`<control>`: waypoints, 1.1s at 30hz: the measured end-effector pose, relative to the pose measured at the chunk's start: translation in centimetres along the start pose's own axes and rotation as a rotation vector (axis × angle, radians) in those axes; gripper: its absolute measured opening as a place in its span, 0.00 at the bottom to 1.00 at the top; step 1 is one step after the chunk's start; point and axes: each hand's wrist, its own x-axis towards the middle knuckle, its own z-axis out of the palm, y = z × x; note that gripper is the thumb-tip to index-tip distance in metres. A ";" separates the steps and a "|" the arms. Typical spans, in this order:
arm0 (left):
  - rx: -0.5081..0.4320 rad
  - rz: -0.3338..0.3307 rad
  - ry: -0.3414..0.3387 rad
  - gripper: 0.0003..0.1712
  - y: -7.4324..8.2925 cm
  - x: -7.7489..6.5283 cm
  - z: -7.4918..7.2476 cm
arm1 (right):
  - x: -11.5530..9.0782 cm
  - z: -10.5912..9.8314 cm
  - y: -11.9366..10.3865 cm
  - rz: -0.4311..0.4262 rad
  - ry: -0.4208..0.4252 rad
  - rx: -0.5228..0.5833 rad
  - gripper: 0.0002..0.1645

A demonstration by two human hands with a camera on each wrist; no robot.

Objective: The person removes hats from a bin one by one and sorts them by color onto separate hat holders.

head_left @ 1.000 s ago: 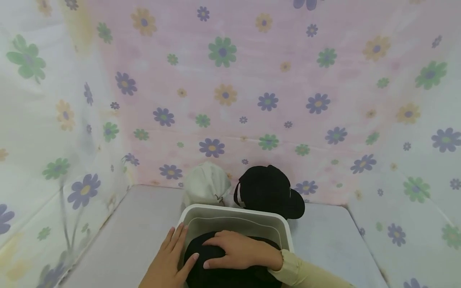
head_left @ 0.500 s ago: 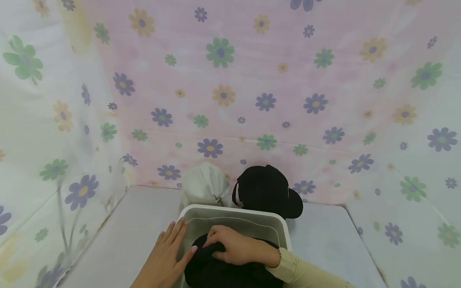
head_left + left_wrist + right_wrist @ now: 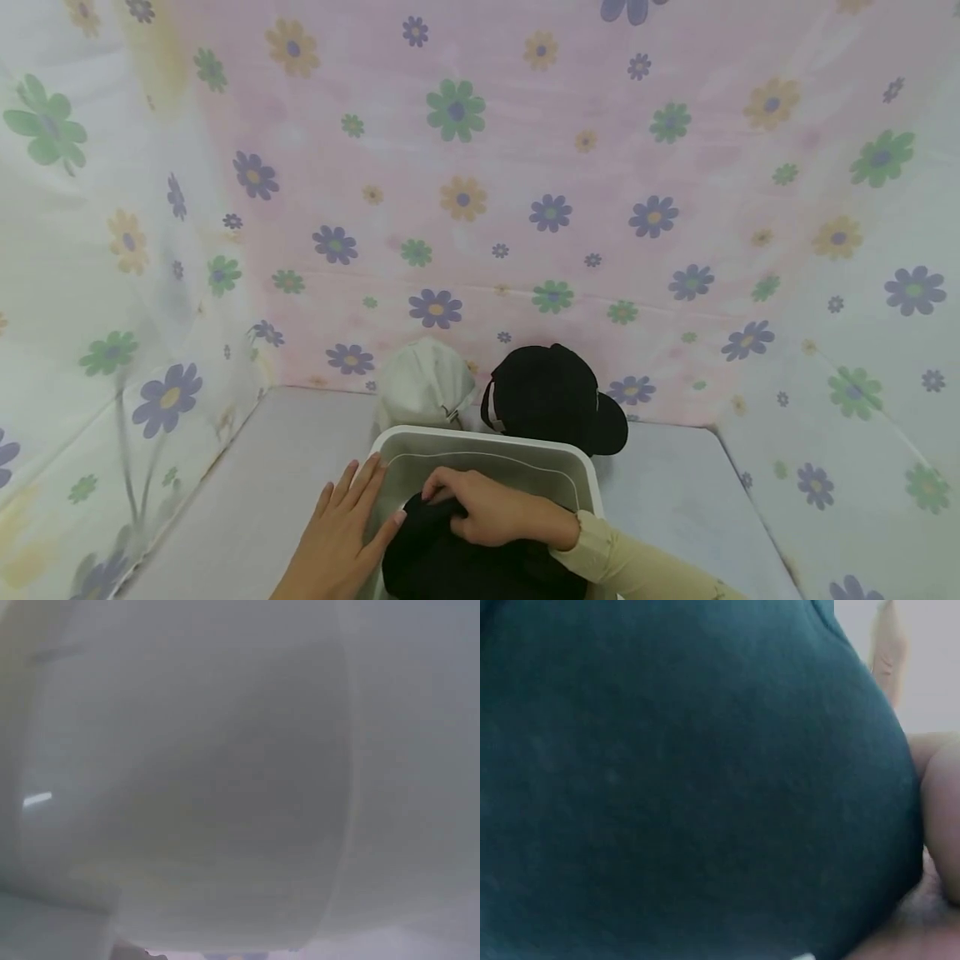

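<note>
A light-grey plastic bin (image 3: 487, 442) stands at the front centre in the head view. Inside it lies a soft black fabric item (image 3: 480, 575) with a rounded, dome-like edge. My right hand (image 3: 491, 508) reaches in from the right and pinches a fold of this fabric between curled fingers and thumb. In the right wrist view, the dark fabric (image 3: 697, 780) fills most of the frame, with fingers at its right edge. My left hand (image 3: 341, 525) rests with straight fingers along the bin's left rim, its thumb beside the fabric. The bin's smooth wall (image 3: 225, 787) fills the left wrist view.
Behind the bin, a black baseball cap (image 3: 547, 400) sits at right, its brim pointing right. Beside it stands a white fabric hat (image 3: 423, 383) with a cord toggle. A white tabletop (image 3: 675, 500) lies under them, enclosed by flower-printed curtains (image 3: 480, 167).
The right hand's fingers have gone from spread over the black fabric to pinching it, and the fabric has bunched up under them. The left hand has stayed at the rim.
</note>
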 end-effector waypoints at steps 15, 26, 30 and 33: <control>-0.032 0.016 0.026 0.39 -0.5 -0.1 0.1 | 0.5 0.1 0.6 -0.046 -0.010 0.030 0.16; -0.086 -0.004 0.003 0.41 -0.5 0.2 0.0 | -0.1 -0.5 0.7 -0.099 0.112 0.079 0.13; -0.100 -0.002 0.017 0.40 -0.5 0.0 0.1 | -0.9 -1.1 0.7 -0.105 0.158 0.128 0.13; -0.114 0.008 0.037 0.39 -0.5 -0.2 0.3 | -1.5 -1.6 0.7 -0.102 0.195 0.161 0.13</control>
